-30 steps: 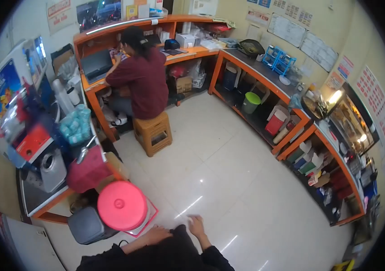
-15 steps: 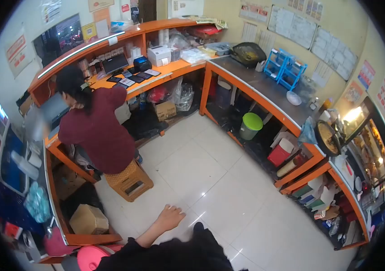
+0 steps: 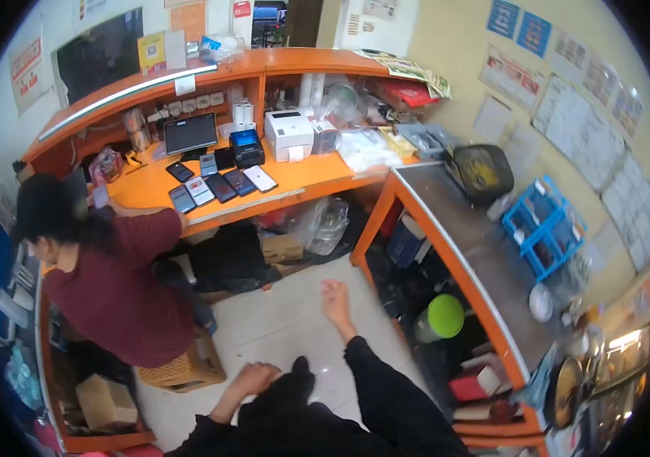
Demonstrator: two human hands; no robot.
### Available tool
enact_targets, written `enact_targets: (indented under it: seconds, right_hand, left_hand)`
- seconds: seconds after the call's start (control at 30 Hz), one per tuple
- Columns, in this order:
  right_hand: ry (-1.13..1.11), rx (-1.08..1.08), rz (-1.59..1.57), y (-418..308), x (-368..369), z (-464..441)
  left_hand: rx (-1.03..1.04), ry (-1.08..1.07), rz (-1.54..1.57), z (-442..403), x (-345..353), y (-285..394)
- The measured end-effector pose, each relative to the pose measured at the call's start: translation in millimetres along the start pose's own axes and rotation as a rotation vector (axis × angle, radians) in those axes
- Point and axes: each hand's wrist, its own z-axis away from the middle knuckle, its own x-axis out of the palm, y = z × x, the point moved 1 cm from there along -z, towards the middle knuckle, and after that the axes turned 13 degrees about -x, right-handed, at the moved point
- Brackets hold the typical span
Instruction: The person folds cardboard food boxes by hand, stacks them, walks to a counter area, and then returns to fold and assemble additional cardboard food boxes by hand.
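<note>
My left hand (image 3: 256, 378) hangs low in front of my dark clothing, fingers loosely bent, with nothing visible in it. Farther forward, my right hand (image 3: 335, 298) is held out over the tiled floor, fingers slightly curled and apart, also with nothing visible in it. Neither hand touches an object. Ahead, several phones (image 3: 220, 188) lie on the orange counter (image 3: 325, 170), beside a blue-and-black device (image 3: 246, 148), a white printer (image 3: 288, 136) and a dark tablet-like screen (image 3: 191, 133).
A person in a maroon top (image 3: 123, 282) sits on a brown stool (image 3: 188, 371) at left. Along the right runs a dark-topped table (image 3: 485, 259) with a black pan (image 3: 481, 171) and blue rack (image 3: 544, 227). A green-lidded bin (image 3: 445, 316) stands below; a cardboard box (image 3: 106, 402) is at lower left.
The view has moved closer to the counter with the phones. My right hand, out of sight half a second ago, shows again. The seated person now appears farther left, and the pink-lidded container has nearly left view.
</note>
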Motion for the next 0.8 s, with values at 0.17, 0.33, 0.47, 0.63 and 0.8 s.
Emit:
enact_targets:
  seconds: [0.17, 0.33, 0.47, 0.63, 0.8]
  right_hand:
    - [-0.02, 0.042, 0.017, 85, -5, -96]
    - [0.196, 0.026, 0.135, 228, -65, -226]
    - [0.259, -0.135, 0.111, 357, -88, -373]
    - [-0.178, -0.494, 0.58, 473, -95, -515]
    - [-0.408, -0.515, 0.314, 566, -82, -567]
  left_hand:
    - [0.017, 0.248, 0.172, -157, -122, 62]
    - [0.108, 0.238, 0.258, -301, -159, 77]
    - [0.067, 0.257, 0.406, -406, -177, 93]
    - [-0.052, 0.366, 0.519, -565, -209, 131]
    - [-0.038, 0.376, 0.504, -689, -254, 183]
